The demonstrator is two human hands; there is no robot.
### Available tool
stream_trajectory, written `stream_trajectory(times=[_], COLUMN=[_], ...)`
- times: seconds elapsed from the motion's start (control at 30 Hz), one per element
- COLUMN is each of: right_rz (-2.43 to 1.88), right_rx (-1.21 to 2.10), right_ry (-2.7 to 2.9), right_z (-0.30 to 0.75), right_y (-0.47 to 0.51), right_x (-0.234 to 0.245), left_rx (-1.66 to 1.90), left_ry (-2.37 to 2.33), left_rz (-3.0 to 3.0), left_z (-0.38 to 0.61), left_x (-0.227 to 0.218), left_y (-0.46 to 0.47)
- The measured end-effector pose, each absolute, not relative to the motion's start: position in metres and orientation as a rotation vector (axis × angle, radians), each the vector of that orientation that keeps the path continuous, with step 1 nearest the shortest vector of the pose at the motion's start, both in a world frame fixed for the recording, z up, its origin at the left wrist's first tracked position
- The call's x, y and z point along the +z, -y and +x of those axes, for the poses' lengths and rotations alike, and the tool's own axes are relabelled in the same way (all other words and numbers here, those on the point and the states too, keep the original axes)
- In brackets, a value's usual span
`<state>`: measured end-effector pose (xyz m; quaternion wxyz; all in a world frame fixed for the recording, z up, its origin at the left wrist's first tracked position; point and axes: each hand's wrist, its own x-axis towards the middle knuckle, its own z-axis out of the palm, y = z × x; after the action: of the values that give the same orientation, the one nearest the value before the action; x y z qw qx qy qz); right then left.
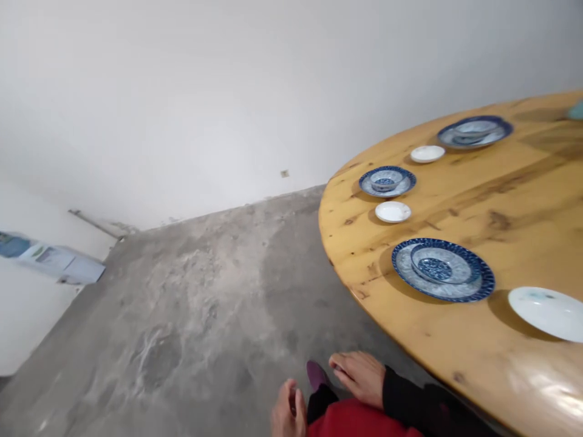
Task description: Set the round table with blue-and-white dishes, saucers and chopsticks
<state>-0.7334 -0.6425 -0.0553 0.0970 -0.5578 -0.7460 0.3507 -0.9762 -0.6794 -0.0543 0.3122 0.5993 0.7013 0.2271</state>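
Low in the head view, my left hand hangs over the floor with its fingers loosely bent and the thumb apart; nothing shows in it. To its right is my right hand, in front of my red clothing, fingers slightly curled, the thumb away from them, also holding nothing I can see. It is the hand nearer the round wooden table but does not touch it. The closest blue-rimmed plate carries a matching bowl. A white dish lies to the right of that plate.
Farther along the table are two more blue plates with bowls, one mid-edge and one far, plus small white dishes. A water dispenser stands by the left wall. The concrete floor stretches to a white wall.
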Motion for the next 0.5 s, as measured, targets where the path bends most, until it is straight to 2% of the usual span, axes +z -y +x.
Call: stream_trajectory(times=[0.13, 0.33, 0.5], right_rz=[-1.698, -1.504, -1.273], right_rx=[1.059, 1.352, 1.107], right_ry=[2.156, 1.782, 2.056], right_z=[-0.766, -0.788, -0.830], right_y=[0.606, 0.557, 0.520], right_x=[-0.040, 0.012, 0.026], left_rx=[0.556, 0.396, 0.362], left_ry=[-1.801, -1.640, -1.506], left_rz=[1.703, 1.775, 1.854], left_z=[-1.025, -1.039, -1.025], left_x=[-0.053, -0.038, -0.051], left_y=[0.612, 0.531, 0.477])
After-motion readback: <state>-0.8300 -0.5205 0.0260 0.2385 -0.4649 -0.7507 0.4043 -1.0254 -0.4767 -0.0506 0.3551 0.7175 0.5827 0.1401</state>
